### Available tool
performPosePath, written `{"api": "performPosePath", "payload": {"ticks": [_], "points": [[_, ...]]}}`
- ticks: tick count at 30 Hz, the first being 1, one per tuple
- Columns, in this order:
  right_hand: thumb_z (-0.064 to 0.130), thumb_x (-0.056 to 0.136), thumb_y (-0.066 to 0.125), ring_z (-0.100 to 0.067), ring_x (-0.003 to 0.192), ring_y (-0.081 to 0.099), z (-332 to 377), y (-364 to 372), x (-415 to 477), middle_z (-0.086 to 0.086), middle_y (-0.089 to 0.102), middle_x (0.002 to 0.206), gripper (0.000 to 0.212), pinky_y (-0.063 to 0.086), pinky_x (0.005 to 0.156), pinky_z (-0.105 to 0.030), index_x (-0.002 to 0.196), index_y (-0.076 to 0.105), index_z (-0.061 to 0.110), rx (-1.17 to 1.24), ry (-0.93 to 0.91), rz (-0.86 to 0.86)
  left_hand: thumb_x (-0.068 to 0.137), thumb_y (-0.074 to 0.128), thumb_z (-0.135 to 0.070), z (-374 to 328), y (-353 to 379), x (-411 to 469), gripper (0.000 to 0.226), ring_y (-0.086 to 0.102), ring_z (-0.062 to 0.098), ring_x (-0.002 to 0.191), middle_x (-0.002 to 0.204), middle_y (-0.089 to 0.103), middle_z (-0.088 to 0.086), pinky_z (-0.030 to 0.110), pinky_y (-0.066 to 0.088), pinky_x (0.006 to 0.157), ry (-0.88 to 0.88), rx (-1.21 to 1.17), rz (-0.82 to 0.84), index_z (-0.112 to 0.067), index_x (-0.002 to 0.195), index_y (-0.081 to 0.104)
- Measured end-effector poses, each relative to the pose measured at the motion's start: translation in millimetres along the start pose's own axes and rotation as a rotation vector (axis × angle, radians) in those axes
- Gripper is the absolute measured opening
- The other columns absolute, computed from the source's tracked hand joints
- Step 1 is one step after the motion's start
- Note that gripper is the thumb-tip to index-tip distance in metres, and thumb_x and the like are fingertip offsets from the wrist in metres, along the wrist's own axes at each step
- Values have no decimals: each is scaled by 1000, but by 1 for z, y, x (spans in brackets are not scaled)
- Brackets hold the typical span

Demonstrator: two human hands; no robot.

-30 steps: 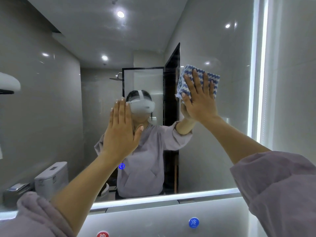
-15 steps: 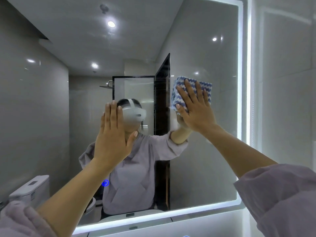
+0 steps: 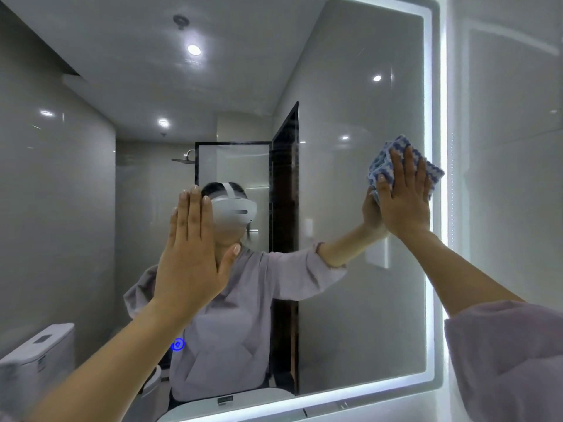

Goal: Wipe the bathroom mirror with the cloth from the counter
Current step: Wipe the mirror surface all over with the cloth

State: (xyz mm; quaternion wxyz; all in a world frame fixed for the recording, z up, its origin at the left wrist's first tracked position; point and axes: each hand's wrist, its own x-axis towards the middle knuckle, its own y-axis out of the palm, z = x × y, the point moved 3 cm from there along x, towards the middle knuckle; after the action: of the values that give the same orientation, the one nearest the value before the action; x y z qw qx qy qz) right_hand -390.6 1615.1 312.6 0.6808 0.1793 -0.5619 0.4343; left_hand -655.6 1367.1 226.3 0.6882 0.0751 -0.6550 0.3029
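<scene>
Right hand [image 3: 403,197] is flat and open, fingers together, pressing the blue-and-white cloth [image 3: 382,166] against the mirror [image 3: 350,315] right by its lit right edge. Cloth's bunched under the fingers and poking out above. Left hand [image 3: 192,254] is raised open-palmed, holding nothing; can't tell if it touches the glass.

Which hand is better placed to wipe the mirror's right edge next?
Probably the right hand: it presses the cloth flat on the mirror beside the lit right edge. The left hand is bare, near the middle.

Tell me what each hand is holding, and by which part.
The right hand presses the blue and white cloth flat against the mirror with palm and fingers across its middle, not gripping an edge. The left hand is open, holding nothing.
</scene>
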Motion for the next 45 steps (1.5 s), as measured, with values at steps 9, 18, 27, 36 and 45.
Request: {"api": "performPosePath", "payload": {"ticks": [9,18,27,36,45], "points": [[44,102,23,-23,148,-12,29,5,7,2,-7,162,60,-13,118,-43,154,-1,26,-24,173,-38,94,23,-58,-1,-2,0,87,-6,33,150,161,-7,21,39,-5,123,-2,-18,-7,4,151,1],[47,102,16,-31,147,-13,117,14,21,-1,-12,161,60,-11,118,-49,152,-8,25,-106,-20,-55,93,27,-56,-2,-4,0,87,-5,33,150,161,-6,21,39,-5,123,-4,-24,-18,4,151,1],[49,100,17,-33,146,-14,237,33,7,-6,-11,161,64,-11,117,-53,153,-4,21,-94,-399,-34,94,23,-57,-3,-5,0,86,-3,33,150,161,-4,22,38,-5,123,-12,-24,-28,5,151,4],[49,101,19,-31,146,-16,301,34,-11,1,-10,162,61,-8,117,-52,153,-5,27,-156,-655,64,94,17,-61,-2,-2,1,88,-6,31,150,160,-9,21,38,-5,123,-40,21,1,3,151,-2],[48,101,19,-27,148,-12,287,32,1,4,-5,162,58,-14,118,-44,153,0,28,-179,-708,19,94,19,-60,-2,-2,0,87,-1,33,150,161,-4,21,38,-4,123,-20,2,-22,4,151,3]]}}
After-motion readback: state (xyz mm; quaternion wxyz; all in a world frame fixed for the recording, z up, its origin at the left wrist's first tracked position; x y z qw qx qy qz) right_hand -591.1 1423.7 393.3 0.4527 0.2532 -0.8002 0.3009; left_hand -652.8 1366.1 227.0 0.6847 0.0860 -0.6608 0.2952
